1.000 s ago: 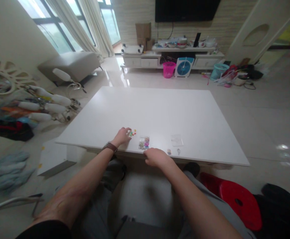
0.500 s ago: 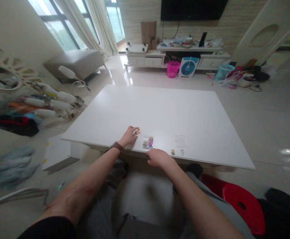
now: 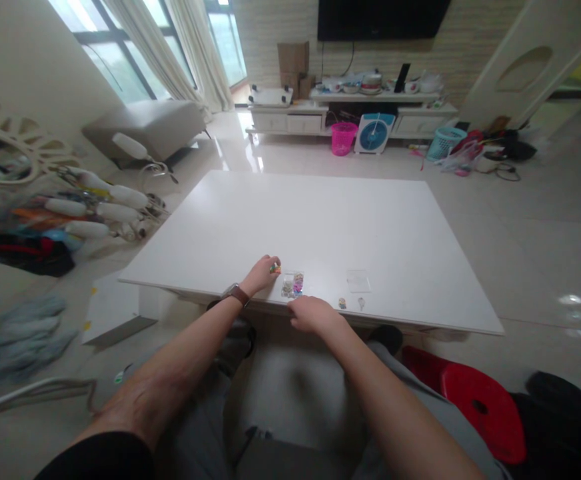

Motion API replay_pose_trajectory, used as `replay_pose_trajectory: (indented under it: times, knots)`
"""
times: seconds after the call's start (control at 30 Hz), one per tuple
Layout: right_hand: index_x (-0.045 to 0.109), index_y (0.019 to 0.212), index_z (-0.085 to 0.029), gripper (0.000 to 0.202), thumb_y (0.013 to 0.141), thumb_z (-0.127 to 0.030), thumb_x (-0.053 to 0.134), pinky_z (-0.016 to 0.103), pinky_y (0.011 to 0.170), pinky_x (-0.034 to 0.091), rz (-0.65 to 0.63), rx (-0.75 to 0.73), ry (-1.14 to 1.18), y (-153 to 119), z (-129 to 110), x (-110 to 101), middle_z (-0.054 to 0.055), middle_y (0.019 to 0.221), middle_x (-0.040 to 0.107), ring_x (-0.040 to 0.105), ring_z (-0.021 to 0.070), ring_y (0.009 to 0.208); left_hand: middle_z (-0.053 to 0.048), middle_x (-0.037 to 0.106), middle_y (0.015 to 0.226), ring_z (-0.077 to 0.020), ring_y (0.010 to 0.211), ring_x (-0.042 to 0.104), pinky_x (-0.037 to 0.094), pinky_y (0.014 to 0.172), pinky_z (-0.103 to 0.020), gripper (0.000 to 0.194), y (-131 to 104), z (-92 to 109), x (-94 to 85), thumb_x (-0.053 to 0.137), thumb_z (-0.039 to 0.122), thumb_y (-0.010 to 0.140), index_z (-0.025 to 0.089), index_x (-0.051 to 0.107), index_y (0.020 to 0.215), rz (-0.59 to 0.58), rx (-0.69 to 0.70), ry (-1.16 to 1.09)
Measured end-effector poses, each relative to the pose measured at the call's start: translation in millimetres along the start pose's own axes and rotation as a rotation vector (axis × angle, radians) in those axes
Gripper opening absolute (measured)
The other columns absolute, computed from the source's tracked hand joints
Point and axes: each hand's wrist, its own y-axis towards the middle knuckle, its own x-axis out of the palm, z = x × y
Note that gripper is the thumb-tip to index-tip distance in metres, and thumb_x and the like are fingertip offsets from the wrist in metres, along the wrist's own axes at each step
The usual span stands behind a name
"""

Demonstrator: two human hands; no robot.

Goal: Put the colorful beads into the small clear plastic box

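Note:
My left hand is closed in a pinch on a small orange and green piece, too small to name further, just above the white table. To its right lies a small clear plastic box with compartments, holding silvery bits and pink and purple pieces. At the box's near side, by the table's front edge, my right hand has its fingers curled; what they grip, if anything, is hidden. Further right are a small yellow and blue figure, a small silvery ring-like piece and a flat clear lid.
A red stool stands by my right leg. Left of the table are a white box-like piece and a lamp with white shades. Across the floor, a pink basket and a fan stand before the TV cabinet.
My left hand has turned slightly and shifted towards the clear box with the small piece still pinched. My right hand stays by the box. The whole view has shifted a little.

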Motion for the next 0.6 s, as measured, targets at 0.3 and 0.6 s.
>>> replay_pose_trajectory:
  times: [0.3, 0.6]
  knots:
    - [0.072, 0.118, -0.015, 0.034, 0.088, -0.021, 0.058, 0.037, 0.088, 0.055, 0.006, 0.001, 0.0, 0.2, 3.2, 1.3, 0.018, 0.12, 0.073, 0.07, 0.0305, 0.11, -0.006, 0.061, 0.087, -0.019, 0.077, 0.059, 0.048, 0.075, -0.03, 0.01, -2.5, 3.1, -6.3, 0.068, 0.02, 0.083, 0.016, 0.067, 0.093, -0.119, 0.034, 0.09]
    - [0.07, 0.121, -0.015, 0.034, 0.089, -0.021, 0.059, 0.04, 0.096, 0.054, 0.117, -0.026, -0.013, 4.6, 6.6, 6.2, 0.018, 0.137, 0.059, 0.062, 0.0301, 0.12, -0.006, 0.062, 0.094, -0.018, 0.078, 0.061, 0.048, 0.074, -0.027, 0.032, -9.6, 1.7, -21.5, 0.067, 0.008, 0.071, 0.016, 0.067, 0.103, -0.22, 0.012, 0.143]
